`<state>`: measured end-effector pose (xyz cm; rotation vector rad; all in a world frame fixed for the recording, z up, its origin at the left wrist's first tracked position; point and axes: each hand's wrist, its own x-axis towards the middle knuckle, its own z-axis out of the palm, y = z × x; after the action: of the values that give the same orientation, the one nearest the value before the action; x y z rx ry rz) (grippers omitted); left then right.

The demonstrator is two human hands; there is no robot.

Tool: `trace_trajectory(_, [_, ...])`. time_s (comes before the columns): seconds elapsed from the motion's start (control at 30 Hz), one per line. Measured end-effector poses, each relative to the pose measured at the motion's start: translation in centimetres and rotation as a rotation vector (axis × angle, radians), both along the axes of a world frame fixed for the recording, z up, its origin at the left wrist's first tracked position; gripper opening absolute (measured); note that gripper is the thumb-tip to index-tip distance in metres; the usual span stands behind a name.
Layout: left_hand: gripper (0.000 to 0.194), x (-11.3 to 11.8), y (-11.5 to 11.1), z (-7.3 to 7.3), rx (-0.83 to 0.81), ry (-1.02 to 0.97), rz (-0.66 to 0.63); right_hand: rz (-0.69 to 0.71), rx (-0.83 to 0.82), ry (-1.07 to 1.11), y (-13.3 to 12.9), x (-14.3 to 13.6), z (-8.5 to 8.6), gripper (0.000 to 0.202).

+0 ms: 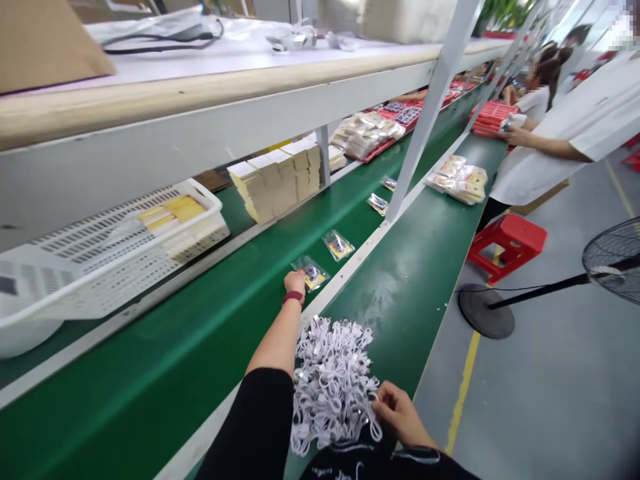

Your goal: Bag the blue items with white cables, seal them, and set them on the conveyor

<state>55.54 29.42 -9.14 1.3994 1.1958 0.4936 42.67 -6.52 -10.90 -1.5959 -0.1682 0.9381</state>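
Observation:
On the green conveyor belt [200, 300], my left hand [295, 283] is closed at the near edge of a clear plastic packet [314, 273] with a dark and yellow insert. A second packet [338, 245] lies just beyond it. My right hand [395, 408] is closed around a looped white cable at the right side of a heap of white cables [333, 380]. The heap lies on the green side table [395, 280], right in front of my body.
A white basket [125, 247] and paper stacks [280, 177] line the belt's far side. A metal post [425, 120] rises ahead. Bagged packs [460, 179], a person in white [565, 127], a red stool [510, 243] and a fan [613, 260] are at the right.

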Motion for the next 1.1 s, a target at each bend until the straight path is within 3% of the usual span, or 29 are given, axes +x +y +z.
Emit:
trace_trajectory(0.13, [0.021, -2.9, -1.3, 1.5, 0.161, -0.019, 0.003, -0.083, 0.101, 0.004, 0.7, 4.6, 3.0, 0.036])
trace_trajectory(0.3, [0.014, -11.6, -5.8, 6.3, 0.326, -0.157, -0.243, -0.013, 0.289, -0.110, 4.2, 8.9, 10.3, 0.028])
trace_trajectory(0.4, [0.017, -16.4, -9.3, 9.8, 0.194, -0.242, -0.354, -0.113, 0.422, -0.199, 7.0, 8.8, 14.6, 0.026])
trace_trajectory(0.5, [0.022, -20.1, -12.2, 12.5, 0.135, -0.247, -0.438, -0.156, 0.500, -0.335, 9.0, 6.8, 17.5, 0.038])
trace_trajectory(0.73, [0.022, -26.5, -15.6, 15.6, 0.215, -0.246, -0.590, 0.138, 0.286, -0.837, 8.1, 0.3, 18.8, 0.010])
trace_trajectory(0.83, [0.022, -29.3, -16.5, 16.4, 0.161, -0.257, -0.576, 0.359, 0.309, -1.023, 6.6, -1.6, 19.4, 0.023])
trace_trajectory(1.0, [0.023, -34.1, -18.2, 16.8, 0.133, -0.241, -0.537, 0.721, 0.400, -1.130, 4.3, -3.8, 20.0, 0.056])
trace_trajectory(1.1, [0.023, -36.3, -19.2, 16.6, 0.143, -0.213, -0.566, 0.863, 0.353, -1.169, 3.9, -5.1, 19.5, 0.051])
